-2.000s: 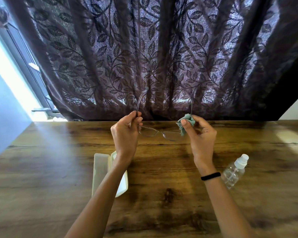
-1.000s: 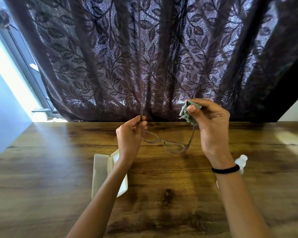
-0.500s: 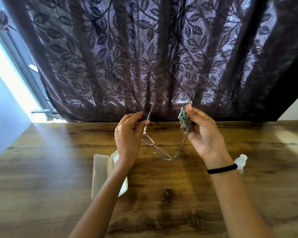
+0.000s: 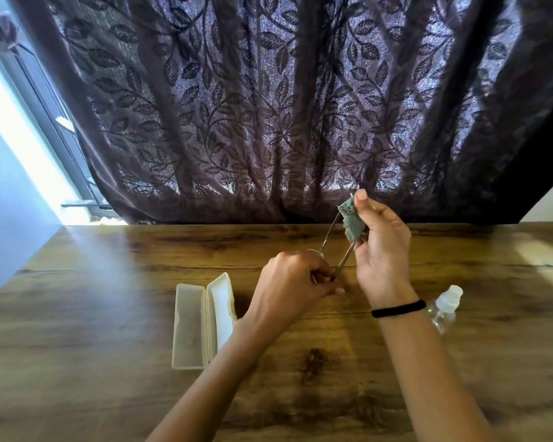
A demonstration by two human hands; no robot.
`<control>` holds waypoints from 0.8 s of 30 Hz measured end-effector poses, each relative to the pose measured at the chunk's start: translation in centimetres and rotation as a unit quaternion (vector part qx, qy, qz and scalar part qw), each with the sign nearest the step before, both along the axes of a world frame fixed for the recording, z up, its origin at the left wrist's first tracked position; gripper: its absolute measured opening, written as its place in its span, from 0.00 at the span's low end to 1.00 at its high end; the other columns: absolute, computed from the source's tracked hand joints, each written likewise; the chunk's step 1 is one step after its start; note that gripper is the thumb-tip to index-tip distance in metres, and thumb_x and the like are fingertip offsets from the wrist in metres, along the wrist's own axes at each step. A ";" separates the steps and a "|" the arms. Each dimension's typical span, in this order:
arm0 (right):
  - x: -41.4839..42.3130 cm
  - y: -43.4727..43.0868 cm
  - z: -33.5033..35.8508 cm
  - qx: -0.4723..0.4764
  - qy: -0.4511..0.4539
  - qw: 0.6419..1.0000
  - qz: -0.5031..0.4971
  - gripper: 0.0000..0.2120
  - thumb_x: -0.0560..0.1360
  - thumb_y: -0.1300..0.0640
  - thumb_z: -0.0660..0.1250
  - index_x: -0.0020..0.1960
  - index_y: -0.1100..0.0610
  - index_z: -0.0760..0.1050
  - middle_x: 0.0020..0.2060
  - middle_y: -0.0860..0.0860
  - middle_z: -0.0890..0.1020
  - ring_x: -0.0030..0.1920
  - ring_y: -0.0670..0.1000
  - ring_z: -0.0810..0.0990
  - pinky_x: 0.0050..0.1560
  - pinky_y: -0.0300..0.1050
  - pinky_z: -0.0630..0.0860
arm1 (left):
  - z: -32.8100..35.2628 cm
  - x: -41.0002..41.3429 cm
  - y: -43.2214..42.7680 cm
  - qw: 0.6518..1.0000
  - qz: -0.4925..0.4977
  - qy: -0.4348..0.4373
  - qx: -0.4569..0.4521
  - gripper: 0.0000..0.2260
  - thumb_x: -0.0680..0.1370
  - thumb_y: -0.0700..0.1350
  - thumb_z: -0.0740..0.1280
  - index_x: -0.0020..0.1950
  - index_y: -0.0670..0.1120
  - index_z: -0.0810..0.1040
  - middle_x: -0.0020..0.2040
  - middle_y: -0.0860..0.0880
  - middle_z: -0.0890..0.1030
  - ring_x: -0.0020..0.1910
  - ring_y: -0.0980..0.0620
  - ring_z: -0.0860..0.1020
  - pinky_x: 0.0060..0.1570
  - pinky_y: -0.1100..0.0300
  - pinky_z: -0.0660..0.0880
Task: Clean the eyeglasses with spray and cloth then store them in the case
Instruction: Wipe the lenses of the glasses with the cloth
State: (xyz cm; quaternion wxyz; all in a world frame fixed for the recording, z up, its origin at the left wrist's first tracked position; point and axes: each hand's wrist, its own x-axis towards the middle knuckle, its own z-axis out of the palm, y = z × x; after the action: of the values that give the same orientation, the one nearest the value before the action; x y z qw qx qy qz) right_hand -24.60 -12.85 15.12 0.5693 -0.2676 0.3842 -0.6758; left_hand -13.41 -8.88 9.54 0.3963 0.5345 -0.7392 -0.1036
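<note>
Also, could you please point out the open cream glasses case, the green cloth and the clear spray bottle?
Open cream glasses case (image 4: 189, 327), head view, inner floor of its left half.
Green cloth (image 4: 352, 222), head view, middle of the bunched fabric.
Clear spray bottle (image 4: 449, 296), head view, its white cap.

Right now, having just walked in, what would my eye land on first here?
Centre stage, above the wooden table, the left hand grips the eyeglasses while the right hand pinches a green cloth round one upraised temple arm. Behind them hangs a big dark leaf-patterned curtain with daylight glowing through. An open cream case lies on the table left of the left forearm, and a clear spray bottle peeks out behind the right wrist.
</note>
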 end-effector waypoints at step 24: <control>-3.5 -1.7 -5.2 0.037 0.070 0.991 -0.110 0.06 0.74 0.53 0.67 0.40 0.53 0.75 0.37 0.48 0.79 0.38 0.45 0.78 0.36 0.37 0.74 | 0.0 5.2 0.0 0.984 0.168 0.067 -0.010 0.04 0.70 0.42 0.73 0.44 0.45 0.85 0.36 0.49 0.85 0.32 0.57 0.81 0.37 0.59 0.78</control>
State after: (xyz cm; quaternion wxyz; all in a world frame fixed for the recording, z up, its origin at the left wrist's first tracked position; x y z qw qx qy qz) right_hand -28.10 -14.57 9.96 0.4728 -0.2487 0.4750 -0.6993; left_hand -8.23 -8.91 9.51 0.4621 0.6388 -0.6119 -0.0642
